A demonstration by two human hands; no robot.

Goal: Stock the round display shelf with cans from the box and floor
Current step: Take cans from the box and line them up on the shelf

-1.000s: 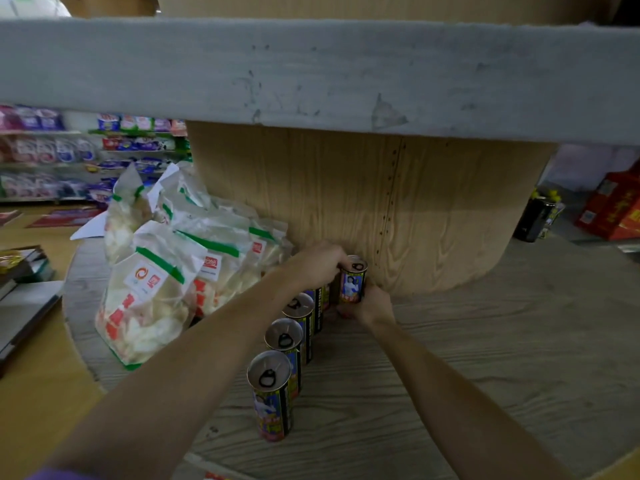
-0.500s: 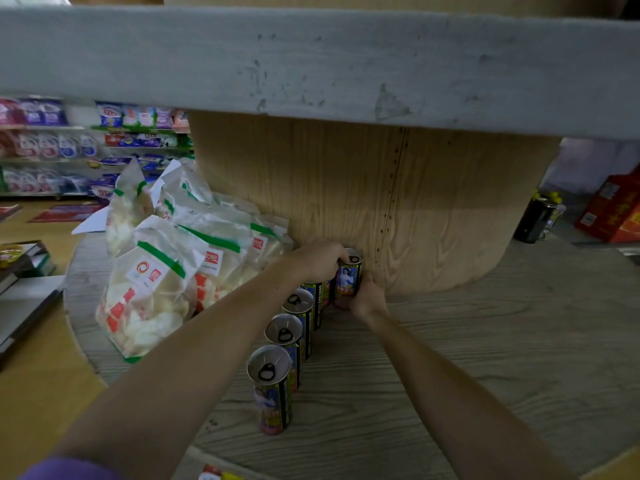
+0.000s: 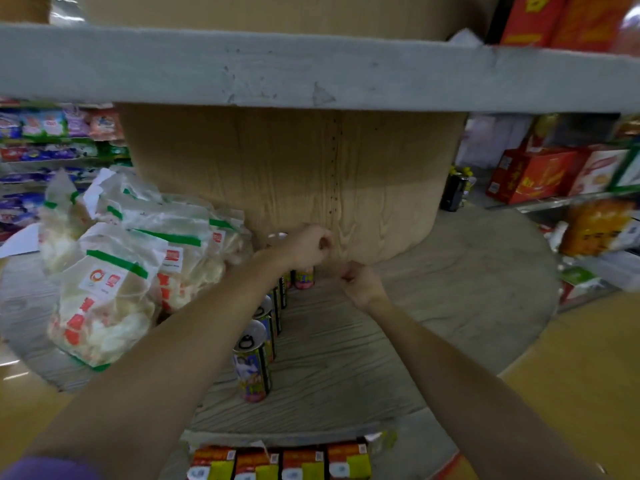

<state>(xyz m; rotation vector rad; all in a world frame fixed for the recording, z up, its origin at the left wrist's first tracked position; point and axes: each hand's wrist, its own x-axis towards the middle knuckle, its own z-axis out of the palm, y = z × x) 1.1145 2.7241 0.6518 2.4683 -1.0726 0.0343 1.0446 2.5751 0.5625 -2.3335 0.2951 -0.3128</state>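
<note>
From the head view I see the round grey wood-grain display shelf (image 3: pixel 450 289) around its pale wooden core. My left hand (image 3: pixel 306 247) and right hand (image 3: pixel 360 284), curled and holding nothing, have just let go; the colourful printed can (image 3: pixel 304 277) stands at twelve o'clock, ending the row of cans (image 3: pixel 263 334). More stock next.
</note>
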